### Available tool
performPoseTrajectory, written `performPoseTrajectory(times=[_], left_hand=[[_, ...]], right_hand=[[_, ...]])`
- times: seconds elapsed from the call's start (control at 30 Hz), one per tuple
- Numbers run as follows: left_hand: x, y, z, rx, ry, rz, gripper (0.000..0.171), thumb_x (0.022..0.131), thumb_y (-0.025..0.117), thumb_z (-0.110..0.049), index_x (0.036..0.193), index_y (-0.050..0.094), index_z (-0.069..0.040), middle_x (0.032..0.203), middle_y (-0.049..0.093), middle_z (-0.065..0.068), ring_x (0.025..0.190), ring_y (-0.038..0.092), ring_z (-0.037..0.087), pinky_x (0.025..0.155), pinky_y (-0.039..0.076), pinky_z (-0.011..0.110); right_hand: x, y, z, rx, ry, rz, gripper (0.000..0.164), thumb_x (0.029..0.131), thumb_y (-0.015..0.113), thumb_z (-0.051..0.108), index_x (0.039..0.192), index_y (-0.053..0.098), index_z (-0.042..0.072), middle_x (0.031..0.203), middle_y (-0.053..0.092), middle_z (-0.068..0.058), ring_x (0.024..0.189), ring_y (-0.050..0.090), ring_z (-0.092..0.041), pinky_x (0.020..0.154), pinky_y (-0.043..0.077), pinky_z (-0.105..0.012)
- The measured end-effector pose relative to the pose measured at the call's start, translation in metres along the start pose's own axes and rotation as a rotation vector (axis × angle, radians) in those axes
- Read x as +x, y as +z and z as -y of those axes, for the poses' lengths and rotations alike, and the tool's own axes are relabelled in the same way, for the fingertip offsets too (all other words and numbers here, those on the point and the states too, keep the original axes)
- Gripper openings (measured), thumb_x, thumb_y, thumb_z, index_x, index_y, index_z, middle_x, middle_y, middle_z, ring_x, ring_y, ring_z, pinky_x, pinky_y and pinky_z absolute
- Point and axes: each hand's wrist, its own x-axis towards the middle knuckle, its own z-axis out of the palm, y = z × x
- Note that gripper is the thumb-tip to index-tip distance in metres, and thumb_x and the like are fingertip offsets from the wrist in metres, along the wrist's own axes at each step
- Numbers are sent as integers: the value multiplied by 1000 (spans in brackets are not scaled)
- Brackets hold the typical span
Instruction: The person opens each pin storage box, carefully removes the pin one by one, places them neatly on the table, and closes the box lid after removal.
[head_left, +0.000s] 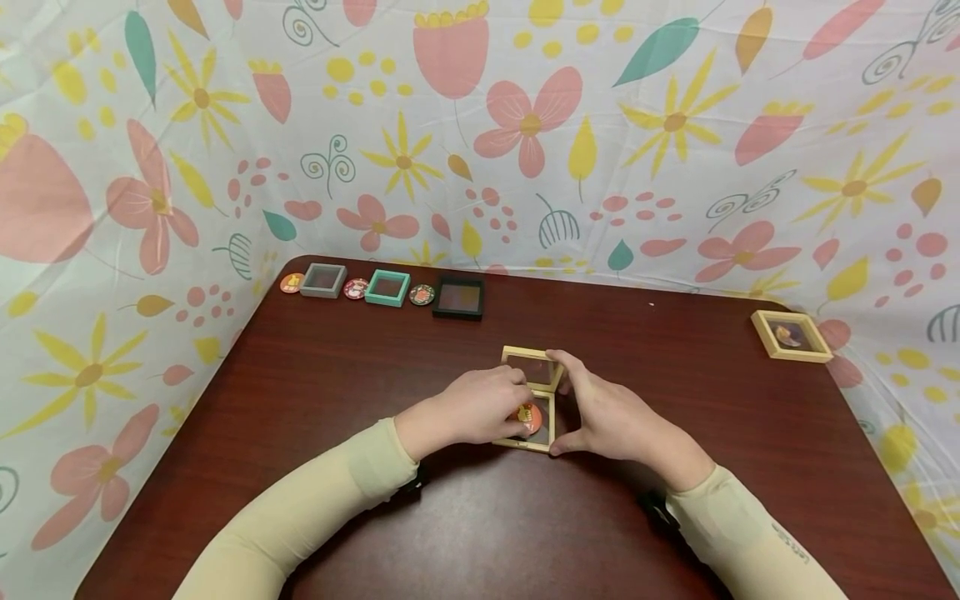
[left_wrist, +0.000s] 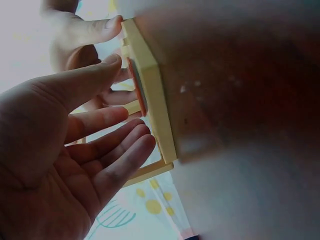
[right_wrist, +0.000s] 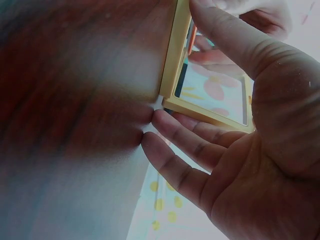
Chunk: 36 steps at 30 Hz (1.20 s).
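Observation:
A pale yellow hinged display frame (head_left: 553,425) with clear film panes lies opened on the table, its lid (head_left: 530,351) raised at the back. Inside the lower half is a round orange badge (head_left: 532,418) with a yellow figure. My left hand (head_left: 483,404) reaches over the frame from the left; its thumb and index finger span the badge at the edges. From the right, my right hand (head_left: 618,417) holds the frame, thumb at the near right corner and a finger against the lid. In the right wrist view, other fingertips (right_wrist: 159,116) touch the tabletop.
Along the back left edge stand a grey frame (head_left: 323,281), a teal frame (head_left: 387,288) and a black frame (head_left: 459,298), with round badges (head_left: 422,295) between them. Another yellow frame (head_left: 813,356) holding a badge lies at the far right. Patterned cloth (head_left: 525,208) hangs behind the brown table (head_left: 337,375).

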Motion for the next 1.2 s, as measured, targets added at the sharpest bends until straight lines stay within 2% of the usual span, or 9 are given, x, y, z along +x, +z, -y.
performPoseTrajectory(times=[0.27, 0.5, 0.63, 0.9, 1.0, 1.2], left_hand=[[3, 2, -4, 65, -4, 14, 26, 98, 84, -44, 110, 83, -21, 99, 65, -4, 95, 65, 16, 72, 57, 33], [5, 0, -9, 111, -10, 44, 24, 99, 83, -47, 103, 81, -23, 99, 64, -4, 95, 64, 15, 69, 58, 33], [5, 0, -10, 130, 7, 50, 24, 99, 83, -48, 106, 83, -25, 102, 65, -5, 96, 64, 14, 70, 58, 32], [6, 2, -9, 147, 49, 26, 17, 98, 84, -45, 103, 83, -29, 100, 67, -7, 94, 64, 14, 68, 58, 32], [5, 3, -9, 152, 63, 18, 16, 98, 84, -45, 103, 83, -30, 98, 67, -7, 92, 64, 15, 67, 57, 32], [2, -2, -4, 127, 31, 0, 13, 97, 83, -43, 102, 82, -30, 97, 66, -9, 90, 63, 13, 69, 57, 32]], right_hand=[[0, 1, 0, -7, -2, -9, 137, 68, 110, 41, 169, 20, 14, 116, 68, -5, 92, 68, -16, 74, 56, -35], [0, 1, 1, 3, -1, -3, 138, 69, 109, 41, 170, 20, 14, 117, 68, -5, 89, 67, -16, 74, 55, -35], [0, 1, 1, 1, 0, -4, 137, 69, 109, 41, 169, 20, 15, 117, 68, -5, 88, 66, -14, 73, 54, -34], [-1, 0, 1, 5, -13, -8, 135, 70, 109, 41, 169, 21, 15, 118, 68, -6, 99, 69, -19, 75, 56, -36], [-1, 0, 0, 2, -16, -8, 135, 71, 108, 41, 169, 20, 15, 118, 68, -6, 98, 69, -20, 75, 56, -36], [-1, 0, 0, -1, -22, -5, 136, 70, 109, 41, 170, 19, 15, 118, 67, -7, 96, 68, -20, 75, 56, -36]])
